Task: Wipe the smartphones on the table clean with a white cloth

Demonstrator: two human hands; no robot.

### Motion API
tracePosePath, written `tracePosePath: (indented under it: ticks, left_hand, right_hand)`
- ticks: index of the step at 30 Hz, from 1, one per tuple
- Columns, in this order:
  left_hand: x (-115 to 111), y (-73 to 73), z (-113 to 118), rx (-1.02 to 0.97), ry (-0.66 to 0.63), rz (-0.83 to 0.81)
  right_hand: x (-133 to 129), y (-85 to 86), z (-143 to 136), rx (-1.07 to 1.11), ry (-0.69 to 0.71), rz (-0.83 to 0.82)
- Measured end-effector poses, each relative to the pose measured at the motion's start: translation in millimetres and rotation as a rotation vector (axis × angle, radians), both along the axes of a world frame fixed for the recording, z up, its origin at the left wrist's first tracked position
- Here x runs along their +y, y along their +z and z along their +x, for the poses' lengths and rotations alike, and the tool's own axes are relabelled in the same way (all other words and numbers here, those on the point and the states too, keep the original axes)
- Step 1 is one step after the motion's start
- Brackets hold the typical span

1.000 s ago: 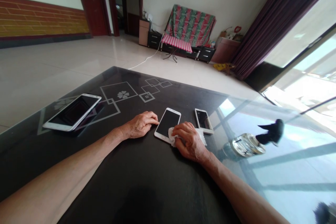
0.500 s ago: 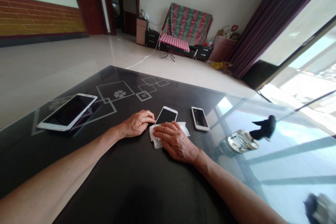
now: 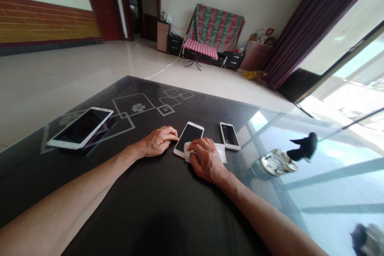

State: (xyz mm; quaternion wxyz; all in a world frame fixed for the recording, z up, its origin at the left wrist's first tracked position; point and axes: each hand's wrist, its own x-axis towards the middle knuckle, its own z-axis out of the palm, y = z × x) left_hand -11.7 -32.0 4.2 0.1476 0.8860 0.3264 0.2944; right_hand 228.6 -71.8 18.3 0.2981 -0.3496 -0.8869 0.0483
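A white smartphone (image 3: 189, 133) with a dark screen lies face up on the dark table (image 3: 144, 192) before me. My left hand (image 3: 158, 141) rests on the table with its fingers bent together, the fingertips against the phone's left edge. Over the phone's lower right part, my right hand (image 3: 207, 158) is closed on a white wet wipe (image 3: 221, 152), which bunches under the fingers and spreads out to the right. The phone's lower right corner is hidden beneath the hand and wipe.
A smaller white phone (image 3: 229, 136) lies just right of the wipe. At the left is a white tablet (image 3: 81, 128). A glass spray bottle (image 3: 278, 162) with a black nozzle lies to the right. Some blurred grey-and-white thing (image 3: 369, 239) is at the lower right.
My right hand has drawn the wipe to the right across the phone, uncovering its lower left corner. My left hand stays at the phone's left edge.
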Motion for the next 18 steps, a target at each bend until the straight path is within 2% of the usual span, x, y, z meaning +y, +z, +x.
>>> tracePosePath:
  ticks: [13, 16, 18]
  left_hand:
    - [-0.2, 1.2, 0.9, 0.002, 0.001, -0.015]
    - [-0.1, 0.9, 0.4, -0.003, 0.002, -0.012]
    - [0.2, 0.7, 0.0, 0.003, 0.001, -0.011]
  right_hand:
    - [-1.5, 14.6, -1.1, -0.205, 0.256, -0.075]
    - [-0.7, 12.5, -0.4, -0.171, 0.254, -0.062]
    - [0.5, 8.2, 0.0, -0.108, 0.19, -0.044]
